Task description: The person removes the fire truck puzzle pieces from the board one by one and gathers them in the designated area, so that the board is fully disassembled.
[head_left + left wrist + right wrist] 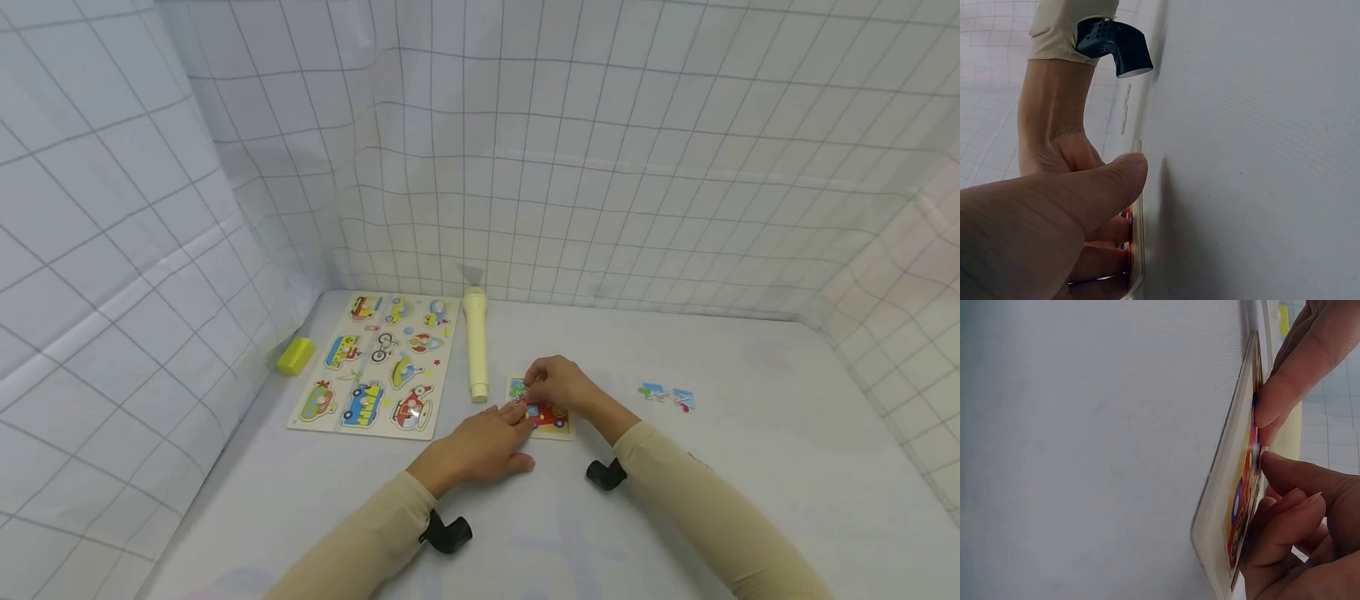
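Observation:
A small jigsaw puzzle [558, 431] with a red vehicle picture lies in front of me in the head view. My left hand [483, 443] rests its straight fingers on the puzzle's left side, with the thumb apart. My right hand [561, 385] bends over the upper part, its thumb and fingers drawn together at a puzzle piece that they mostly hide. In the right wrist view, the fingertips of both hands meet close together on the puzzle board [1213, 515]. The left wrist view has the left thumb [1119, 178] beside the board's edge.
Two loose puzzle pieces [655, 391] lie to the right. On the left are a large vehicle peg board [408, 427] and a yellow block [296, 356]. A cream-coloured stick [477, 346] stretches behind the puzzle. Gridded white cloth [600, 167] walls the table's back and sides.

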Available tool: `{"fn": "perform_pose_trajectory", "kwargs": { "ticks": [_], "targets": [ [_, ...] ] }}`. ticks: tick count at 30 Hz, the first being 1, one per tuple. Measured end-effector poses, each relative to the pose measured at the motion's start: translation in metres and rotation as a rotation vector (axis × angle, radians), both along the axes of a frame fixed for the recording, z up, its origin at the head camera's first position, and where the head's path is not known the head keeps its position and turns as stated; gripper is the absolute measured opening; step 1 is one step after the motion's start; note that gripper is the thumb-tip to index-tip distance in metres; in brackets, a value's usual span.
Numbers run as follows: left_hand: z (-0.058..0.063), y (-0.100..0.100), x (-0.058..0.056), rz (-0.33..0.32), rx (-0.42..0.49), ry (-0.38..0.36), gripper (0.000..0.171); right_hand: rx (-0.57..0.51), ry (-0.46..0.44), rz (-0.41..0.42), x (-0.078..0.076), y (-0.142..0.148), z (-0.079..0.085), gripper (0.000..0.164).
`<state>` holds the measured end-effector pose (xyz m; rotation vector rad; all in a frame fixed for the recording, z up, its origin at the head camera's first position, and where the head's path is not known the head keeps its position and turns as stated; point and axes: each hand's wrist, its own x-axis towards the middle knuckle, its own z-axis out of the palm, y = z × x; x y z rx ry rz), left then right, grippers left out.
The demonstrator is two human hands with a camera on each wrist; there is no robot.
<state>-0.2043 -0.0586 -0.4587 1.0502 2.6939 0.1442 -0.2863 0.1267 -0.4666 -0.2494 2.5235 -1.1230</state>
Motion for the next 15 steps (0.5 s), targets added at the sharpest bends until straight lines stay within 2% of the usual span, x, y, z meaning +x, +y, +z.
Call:
{"fn": "perform_pose_trajectory", "kwargs": {
  "ticks": [8, 15],
  "targets": [
    [0.0033, -0.0005, 0.001, -0.001, 0.006, -0.006, 0.065, 0.03, 0.025, 0.05, 0.0026, -0.0007, 0.0033, 0.005],
    [0.0023, -0.0002, 0.0021, 0.0, 0.007, -0.014, 0.066, 0.05, 0.044, 0.102, 0.0006, -0.0009, -0.0003, 0.004]
  ]
}}
